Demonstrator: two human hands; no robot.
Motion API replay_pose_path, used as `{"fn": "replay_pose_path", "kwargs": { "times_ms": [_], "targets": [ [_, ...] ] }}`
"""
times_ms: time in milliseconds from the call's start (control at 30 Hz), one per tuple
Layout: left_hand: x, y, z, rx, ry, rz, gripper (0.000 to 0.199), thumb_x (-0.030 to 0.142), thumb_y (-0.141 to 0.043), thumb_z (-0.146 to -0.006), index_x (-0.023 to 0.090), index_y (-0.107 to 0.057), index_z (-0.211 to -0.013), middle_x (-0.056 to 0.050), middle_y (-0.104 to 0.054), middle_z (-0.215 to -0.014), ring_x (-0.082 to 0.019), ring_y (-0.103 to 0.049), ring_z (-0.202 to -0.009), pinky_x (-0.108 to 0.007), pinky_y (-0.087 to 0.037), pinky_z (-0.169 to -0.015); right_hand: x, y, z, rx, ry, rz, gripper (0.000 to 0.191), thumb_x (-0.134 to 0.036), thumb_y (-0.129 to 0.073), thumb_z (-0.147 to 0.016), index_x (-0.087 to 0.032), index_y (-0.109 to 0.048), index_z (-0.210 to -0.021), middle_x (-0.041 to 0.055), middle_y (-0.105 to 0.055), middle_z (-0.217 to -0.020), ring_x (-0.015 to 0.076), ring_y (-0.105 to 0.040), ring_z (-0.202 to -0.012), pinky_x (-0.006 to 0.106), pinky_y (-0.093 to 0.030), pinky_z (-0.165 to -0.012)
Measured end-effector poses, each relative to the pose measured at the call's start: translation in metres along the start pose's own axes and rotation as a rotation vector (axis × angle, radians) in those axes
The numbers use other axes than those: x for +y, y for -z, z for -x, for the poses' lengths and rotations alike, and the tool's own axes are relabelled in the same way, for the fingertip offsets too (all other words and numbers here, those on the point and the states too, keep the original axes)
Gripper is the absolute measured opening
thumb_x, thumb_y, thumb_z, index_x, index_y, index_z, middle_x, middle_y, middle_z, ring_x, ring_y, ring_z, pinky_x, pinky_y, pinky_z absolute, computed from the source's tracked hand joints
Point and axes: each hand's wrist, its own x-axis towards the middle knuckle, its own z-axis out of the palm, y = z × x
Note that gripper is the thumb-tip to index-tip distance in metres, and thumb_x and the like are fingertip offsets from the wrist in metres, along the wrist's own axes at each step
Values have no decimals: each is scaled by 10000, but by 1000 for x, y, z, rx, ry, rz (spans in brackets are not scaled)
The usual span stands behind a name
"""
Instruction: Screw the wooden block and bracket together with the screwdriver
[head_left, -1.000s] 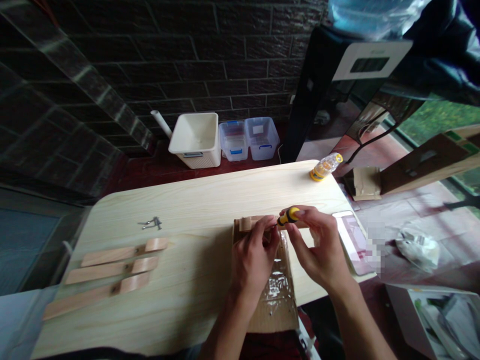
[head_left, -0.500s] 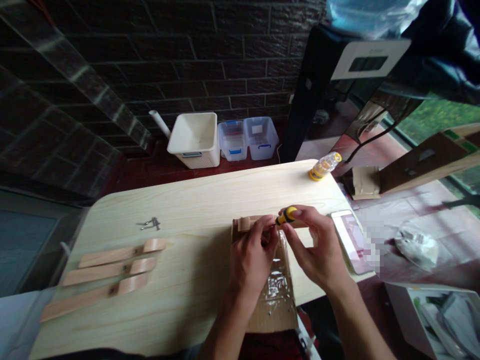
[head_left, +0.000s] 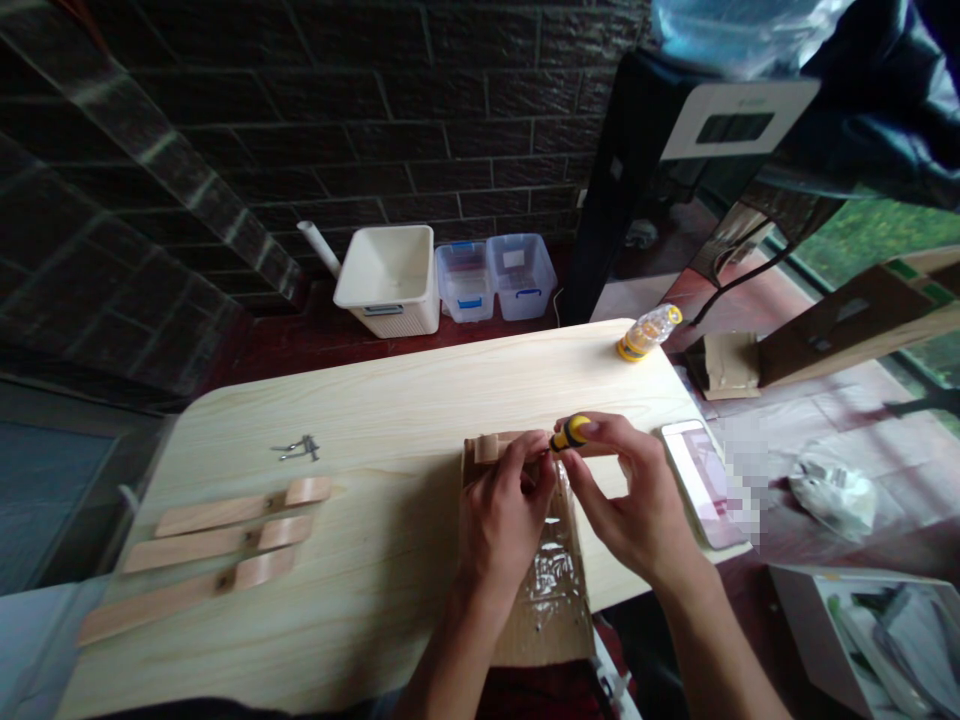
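Observation:
My right hand grips a small yellow-and-black screwdriver between thumb and fingers, its tip pointing left. Close to that tip, my left hand has its thumb and forefinger pinched together; what sits between them is hidden. Under both hands lies a wooden strip with a curled end, across the far end of a taped cardboard box. Several loose screws lie on the left of the table. Below them are three similar wooden strips, each with a curved piece at its right end.
The pale wooden table carries a phone at its right edge and a clear yellow-based container at the far right corner. Beyond it stand a cream bin and two clear plastic boxes. A white box is at lower right.
The screwdriver handle has shifted very slightly. Both hands hold nearly the same place and grip.

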Motion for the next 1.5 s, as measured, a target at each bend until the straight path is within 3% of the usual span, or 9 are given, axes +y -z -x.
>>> {"fn": "replay_pose_path", "kwargs": {
  "times_ms": [200, 500, 733, 1067, 1500],
  "targets": [
    [2, 1, -1, 2, 11, 8, 212, 256, -742, -994, 251, -740, -1206, -7, -869, -953, -154, -763, -603, -250, -624, -647, 1, 1, 0, 33, -17, 42, 510, -43, -686, -979, -312, -563, -1394, 67, -702, -1245, 204, -733, -1116, 371, -686, -903],
    [1, 0, -1, -3, 11, 23, 229, 238, -762, -976, 248, -734, -1204, -6, -869, -964, -151, -763, -603, -245, -618, -635, 4, 0, 2, 23, -36, -13, 514, -39, -678, -976, -308, -552, -1396, 71, -676, -1250, 207, -706, -1141, 363, -687, -873],
    [4, 3, -2, -15, 17, 27, 191, 231, -727, -995, 247, -733, -1185, 6, -865, -934, -131, -733, -558, -233, -596, -595, -3, 0, 3, -1, -55, -54, 480, -24, -626, -993, -304, -558, -1376, 94, -706, -1315, 256, -719, -1253, 494, -650, -1039],
    [1, 1, 1, -19, 24, 29, 255, 238, -775, -967, 263, -731, -1217, 2, -866, -948, -149, -747, -582, -247, -625, -658, 2, -3, 3, 19, -33, -41, 498, -34, -669, -975, -306, -554, -1376, 87, -707, -1251, 236, -722, -1190, 421, -690, -930],
    [2, 1, -1, -6, 19, 25, 216, 235, -753, -981, 248, -740, -1196, -7, -863, -923, -153, -751, -578, -251, -626, -653, 1, -2, 1, 20, -37, 12, 434, -71, -656, -1004, -296, -571, -1366, 82, -743, -1239, 226, -746, -1177, 414, -691, -959]
  ]
}}
